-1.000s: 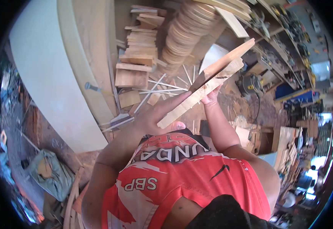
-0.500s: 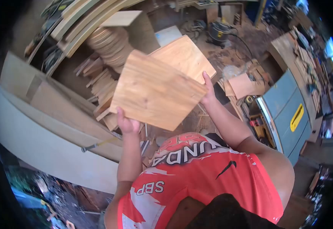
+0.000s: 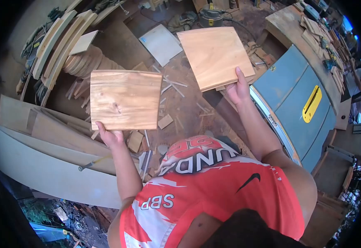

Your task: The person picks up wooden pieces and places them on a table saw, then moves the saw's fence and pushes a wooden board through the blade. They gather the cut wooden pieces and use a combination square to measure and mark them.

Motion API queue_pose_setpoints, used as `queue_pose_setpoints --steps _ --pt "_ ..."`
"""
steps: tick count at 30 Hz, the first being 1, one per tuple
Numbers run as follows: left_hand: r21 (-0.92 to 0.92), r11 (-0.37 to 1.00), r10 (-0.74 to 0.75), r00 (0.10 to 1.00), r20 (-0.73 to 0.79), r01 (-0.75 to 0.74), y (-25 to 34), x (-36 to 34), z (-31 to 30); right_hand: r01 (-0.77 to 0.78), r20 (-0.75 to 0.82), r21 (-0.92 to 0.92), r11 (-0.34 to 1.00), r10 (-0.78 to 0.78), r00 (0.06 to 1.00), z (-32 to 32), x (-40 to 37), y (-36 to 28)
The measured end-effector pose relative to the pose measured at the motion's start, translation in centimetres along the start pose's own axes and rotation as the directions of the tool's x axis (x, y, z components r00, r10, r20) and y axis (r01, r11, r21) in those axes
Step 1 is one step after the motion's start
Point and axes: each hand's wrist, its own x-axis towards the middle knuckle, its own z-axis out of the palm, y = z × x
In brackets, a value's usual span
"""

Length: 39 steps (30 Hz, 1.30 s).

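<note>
My left hand (image 3: 111, 135) grips a flat wooden board (image 3: 126, 101) by its near left corner, thumb on top and fingers underneath. This board has darker streaked grain and a small knot. A second, paler wooden board (image 3: 215, 56) is held in my right hand (image 3: 240, 89) at its near edge, again with the thumb on top. Both boards are roughly square with slightly slanting sides. They are up in the air with a gap between them, and the right one is farther forward and tilted.
At right stands a table saw (image 3: 290, 95) with a yellow insert (image 3: 312, 104). Curved wooden strips (image 3: 66, 45) and a stack of rounded pieces (image 3: 87, 60) lie at left, above long pale panels (image 3: 56, 169). A white panel (image 3: 161, 44) and wood offcuts (image 3: 165, 121) lie on the floor.
The two boards, overlapping before, are now apart. My left hand has moved left with its board, and my right has moved right with the other. The view has shifted too.
</note>
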Motion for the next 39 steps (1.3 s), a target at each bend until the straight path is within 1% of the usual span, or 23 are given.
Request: queue_pose_setpoints --steps 2,3,4,6,8,10,12,15,18,19,20,22,24,26,27,30,31,33,34,36,37,38,39 --pt "-0.029 0.997 -0.073 0.997 -0.012 0.073 -0.9 -0.1 0.4 0.049 0.047 -0.058 0.997 -0.047 0.998 -0.8 -0.7 -0.4" --pt "-0.01 0.996 -0.088 0.994 -0.068 0.088 -1.4 -0.2 1.1 0.048 0.045 -0.058 0.997 -0.045 0.998 -1.0 -1.0 -0.6" --pt "-0.013 0.996 -0.084 0.994 -0.071 0.083 -1.9 -0.1 1.4 0.053 0.045 -0.105 0.993 -0.048 0.998 -1.0 -1.3 -0.8" --pt "-0.1 0.973 -0.212 0.977 -0.021 0.209 -2.4 0.2 1.2 0.037 0.06 -0.157 0.987 -0.028 0.998 -1.2 -1.6 -1.0" --pt "-0.092 0.981 -0.18 0.982 -0.065 0.174 -3.4 1.1 0.2 0.085 0.114 -0.147 0.986 -0.068 0.991 -2.1 -1.7 -0.4" --pt "-0.088 0.986 -0.152 0.983 -0.098 0.143 -3.3 1.3 0.2 0.069 0.155 -0.154 0.986 -0.045 0.987 -1.6 -2.7 0.1" --pt "-0.214 0.956 -0.216 0.975 -0.05 0.201 -2.9 1.1 1.4 0.081 0.188 -0.163 0.983 -0.05 0.981 -1.1 -3.6 1.1" --pt "-0.269 0.94 -0.219 0.976 -0.008 0.209 -2.7 1.7 0.7 0.013 0.201 -0.129 0.992 0.013 0.979 -0.4 -4.5 3.6" --pt "-0.27 0.946 -0.185 0.983 0.009 0.18 -2.1 2.2 0.1 -0.05 0.207 -0.105 0.993 0.071 0.976 1.4 -5.1 6.9" --pt "-0.302 0.935 -0.182 0.982 0.043 0.186 -2.4 2.9 -1.0 -0.08 0.215 -0.115 0.99 0.103 0.971 1.8 -5.1 7.9" --pt "-0.307 0.936 -0.172 0.985 0.034 0.174 -2.0 2.8 -1.1 -0.089 0.222 -0.121 0.989 0.115 0.968 2.3 -5.2 9.0" --pt "-0.343 0.917 -0.179 0.979 0.1 0.202 -1.2 2.2 -0.1 -0.191 0.211 -0.053 0.98 0.198 0.957 3.1 -5.3 11.1" --pt "-0.349 0.915 -0.175 0.979 0.106 0.202 -0.6 1.7 0.4 -0.228 0.211 -0.055 0.972 0.234 0.949 3.4 -5.3 13.3" --pt "-0.39 0.897 -0.14 0.97 0.201 0.21 -0.4 1.7 0.9 -0.289 0.248 -0.023 0.957 0.286 0.926 4.1 -5.6 15.2" --pt "-0.385 0.901 -0.124 0.97 0.211 0.199 -0.3 1.4 1.4 -0.271 0.216 -0.037 0.962 0.272 0.938 4.7 -5.9 16.0" --pt "-0.332 0.93 -0.09 0.973 0.213 0.159 -0.1 0.4 3.1 -0.273 0.252 -0.119 0.955 0.295 0.922 6.3 -6.4 16.9" --pt "-0.328 0.932 -0.087 0.972 0.217 0.156 -0.4 0.0 3.6 -0.273 0.257 -0.114 0.955 0.294 0.921 6.5 -6.2 17.1" --pt "-0.342 0.917 -0.105 0.952 0.288 0.205 -1.4 -0.9 4.8 -0.335 0.31 -0.043 0.941 0.331 0.891 6.6 -5.6 16.9" --pt "-0.341 0.918 -0.1 0.952 0.291 0.201 -1.9 -1.3 5.1 -0.334 0.316 -0.041 0.942 0.33 0.89 6.6 -5.5 16.5" --pt "-0.302 0.911 -0.157 0.914 0.375 0.28 -2.7 -2.0 5.6 -0.316 0.253 -0.03 0.948 0.313 0.915 6.6 -5.2 15.4" --pt "-0.127 0.967 -0.155 0.902 0.402 0.222 -2.8 -2.5 5.7 -0.317 0.262 -0.029 0.948 0.313 0.913 6.3 -4.9 14.8" --pt "-0.126 0.969 -0.148 0.904 0.401 0.214 -2.4 -2.8 5.7 -0.291 0.229 -0.043 0.956 0.293 0.928 5.6 -4.7 14.1" --pt "-0.101 0.948 -0.191 0.792 0.58 0.303 -1.7 -3.1 5.4 -0.271 0.198 -0.063 0.961 0.278 0.94 4.8 -4.5 13.3"
